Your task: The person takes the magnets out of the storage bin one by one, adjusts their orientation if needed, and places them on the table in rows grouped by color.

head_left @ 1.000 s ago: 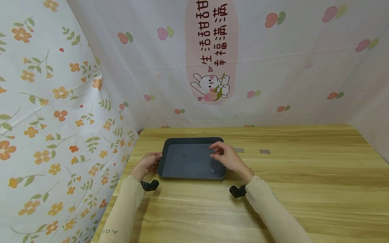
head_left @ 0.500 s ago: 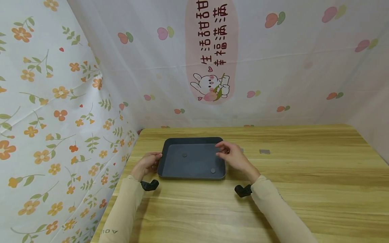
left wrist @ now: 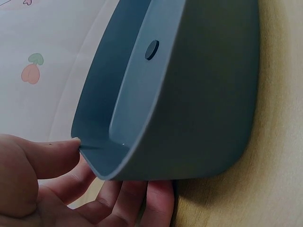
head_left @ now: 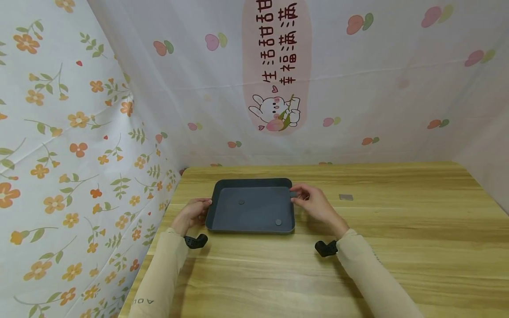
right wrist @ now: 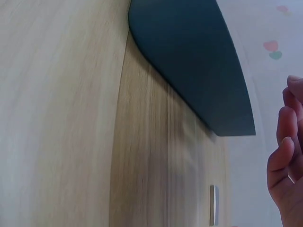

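Note:
A shallow dark grey tray (head_left: 250,232) sits at the left of the wooden table. Two dark round discs lie in it, one disc (head_left: 241,202) left of centre and another disc (head_left: 278,222) near the front right corner. My left hand (head_left: 194,213) grips the tray's left edge; the left wrist view shows the thumb on the rim, fingers beneath. At the right rim, my right hand (head_left: 312,201) pinches a small flat grey piece (head_left: 294,194) between thumb and index finger. Only its curled other fingers (right wrist: 280,156) show in the right wrist view.
A thin metal rectangle (head_left: 346,197) lies right of the right hand on the table (head_left: 397,238). A metal piece (right wrist: 214,205) also shows in the right wrist view. Printed cloths hang behind the table and along its left side.
My right hand has moved right, from over the tray to its right rim, and now covers the nearer metal rectangle in the head view. The left hand and tray hold still.

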`<act>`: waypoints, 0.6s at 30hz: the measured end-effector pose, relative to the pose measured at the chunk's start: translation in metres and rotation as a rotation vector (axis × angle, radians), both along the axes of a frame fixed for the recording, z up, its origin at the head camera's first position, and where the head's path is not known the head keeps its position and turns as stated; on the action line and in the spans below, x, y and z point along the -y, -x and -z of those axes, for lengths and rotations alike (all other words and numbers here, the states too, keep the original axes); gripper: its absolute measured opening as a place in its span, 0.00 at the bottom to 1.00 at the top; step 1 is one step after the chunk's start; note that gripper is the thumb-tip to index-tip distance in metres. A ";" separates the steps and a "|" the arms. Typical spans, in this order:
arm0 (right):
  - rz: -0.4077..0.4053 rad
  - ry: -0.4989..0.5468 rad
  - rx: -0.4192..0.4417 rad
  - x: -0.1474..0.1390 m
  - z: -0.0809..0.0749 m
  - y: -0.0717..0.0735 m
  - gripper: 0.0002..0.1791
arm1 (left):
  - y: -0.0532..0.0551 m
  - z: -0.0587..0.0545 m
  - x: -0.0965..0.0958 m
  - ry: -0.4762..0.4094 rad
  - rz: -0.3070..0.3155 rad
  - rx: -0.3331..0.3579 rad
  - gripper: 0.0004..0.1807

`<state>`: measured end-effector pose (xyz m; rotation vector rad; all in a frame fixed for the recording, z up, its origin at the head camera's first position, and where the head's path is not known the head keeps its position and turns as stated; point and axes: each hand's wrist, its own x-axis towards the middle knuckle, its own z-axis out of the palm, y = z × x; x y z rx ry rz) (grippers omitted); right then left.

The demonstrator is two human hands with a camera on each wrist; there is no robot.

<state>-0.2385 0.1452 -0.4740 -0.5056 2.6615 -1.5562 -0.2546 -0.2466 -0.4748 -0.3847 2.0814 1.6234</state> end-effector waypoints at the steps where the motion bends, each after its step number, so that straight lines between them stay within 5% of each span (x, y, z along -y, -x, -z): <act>1: 0.000 -0.001 -0.006 -0.001 0.001 0.000 0.17 | 0.000 0.000 0.000 -0.003 0.001 -0.001 0.23; 18: 0.037 -0.024 -0.003 -0.019 0.010 0.000 0.15 | 0.001 0.001 0.001 -0.025 -0.001 -0.007 0.24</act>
